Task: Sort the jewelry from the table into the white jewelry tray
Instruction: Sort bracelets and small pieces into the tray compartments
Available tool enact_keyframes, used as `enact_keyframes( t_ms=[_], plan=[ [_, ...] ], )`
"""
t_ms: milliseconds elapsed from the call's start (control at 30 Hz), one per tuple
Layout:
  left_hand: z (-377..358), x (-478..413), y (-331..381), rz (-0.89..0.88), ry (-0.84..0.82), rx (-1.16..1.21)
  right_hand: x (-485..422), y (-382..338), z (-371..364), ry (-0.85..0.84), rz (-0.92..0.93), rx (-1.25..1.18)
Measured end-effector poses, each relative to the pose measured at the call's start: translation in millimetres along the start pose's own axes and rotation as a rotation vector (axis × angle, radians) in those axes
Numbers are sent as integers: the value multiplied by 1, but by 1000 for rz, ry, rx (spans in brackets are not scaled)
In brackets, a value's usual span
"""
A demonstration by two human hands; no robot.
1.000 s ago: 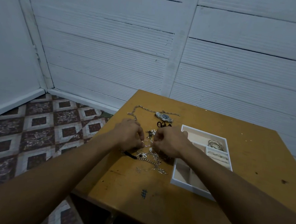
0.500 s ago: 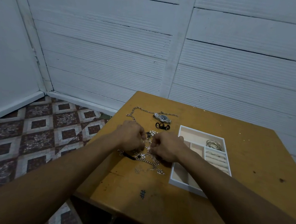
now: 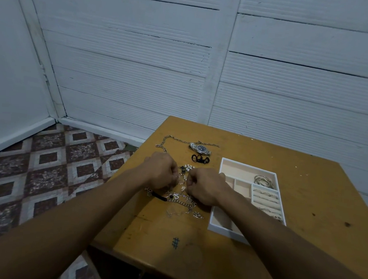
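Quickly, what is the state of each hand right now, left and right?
Left hand: fingers curled, pinching at the tangled jewelry.
Right hand: fingers curled, pinching at the tangled jewelry too; which piece cannot be told.

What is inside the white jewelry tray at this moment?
In the white jewelry tray, silver bangles lie at the far compartment's right end; rings sit in the ridged rows nearer. The right hand and forearm cover part of the left and near compartments.

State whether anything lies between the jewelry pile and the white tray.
Nothing visible on the table does. The jewelry pile lies just left of the white tray; only the person's own right hand hangs over the gap between them.
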State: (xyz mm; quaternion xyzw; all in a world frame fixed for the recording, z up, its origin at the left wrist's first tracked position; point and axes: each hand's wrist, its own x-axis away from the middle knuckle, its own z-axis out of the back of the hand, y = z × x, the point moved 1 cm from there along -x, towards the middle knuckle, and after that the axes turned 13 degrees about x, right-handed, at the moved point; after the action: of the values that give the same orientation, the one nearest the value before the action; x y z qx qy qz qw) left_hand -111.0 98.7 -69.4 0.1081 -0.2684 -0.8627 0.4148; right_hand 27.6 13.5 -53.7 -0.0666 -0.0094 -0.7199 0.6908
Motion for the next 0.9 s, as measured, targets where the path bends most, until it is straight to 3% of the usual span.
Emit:
enact_keyframes(
  t_ms=[567, 900],
  plan=[
    [33, 22, -2, -2, 119, 104, -2, -7, -2, -65, -48, 124],
    [36, 32, -8, 36, 134, 145, 12, -5, 13, -41, -18, -41]
  ],
)
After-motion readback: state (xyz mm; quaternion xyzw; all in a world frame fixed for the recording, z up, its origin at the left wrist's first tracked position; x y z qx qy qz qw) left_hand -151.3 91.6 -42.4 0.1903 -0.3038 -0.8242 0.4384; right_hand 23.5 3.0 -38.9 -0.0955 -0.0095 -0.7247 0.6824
